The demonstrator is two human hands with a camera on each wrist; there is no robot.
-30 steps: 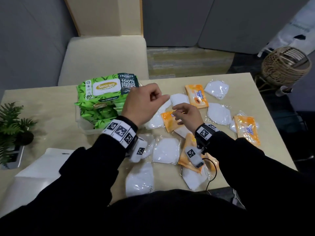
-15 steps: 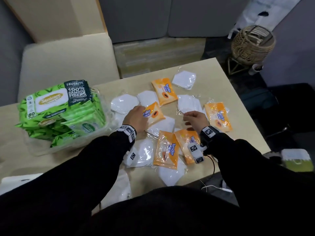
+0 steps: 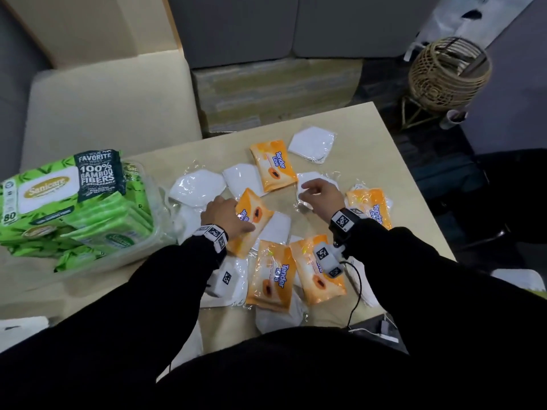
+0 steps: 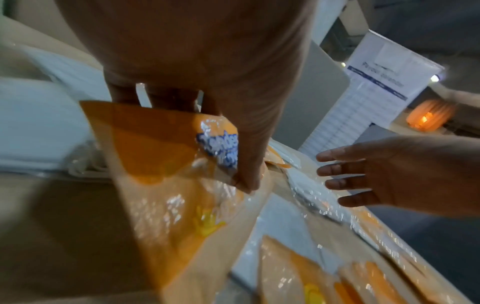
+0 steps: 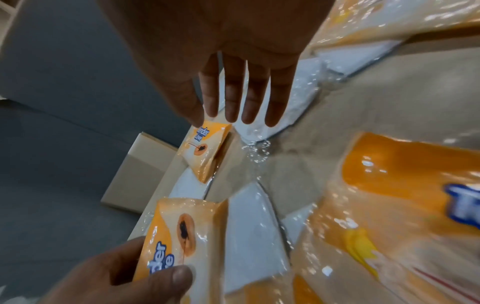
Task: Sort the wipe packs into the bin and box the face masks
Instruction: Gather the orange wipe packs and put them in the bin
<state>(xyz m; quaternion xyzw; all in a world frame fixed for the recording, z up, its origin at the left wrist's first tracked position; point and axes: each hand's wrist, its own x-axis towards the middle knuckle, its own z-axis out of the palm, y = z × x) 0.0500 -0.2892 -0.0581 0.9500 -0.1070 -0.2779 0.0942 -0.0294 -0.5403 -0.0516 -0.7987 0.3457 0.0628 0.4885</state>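
Head view alone shows green wipe packs (image 3: 74, 199).

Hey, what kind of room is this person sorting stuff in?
Probably a lounge or office break area: a low beige table beside a cushioned seat, grey upholstered panels and a woven rattan lamp.

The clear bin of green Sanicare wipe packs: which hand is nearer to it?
Left. The left hand, gripping an orange Tender Love wipe pack, is just right of the bin. The right hand hovers open over a wrapped face mask, farther right.
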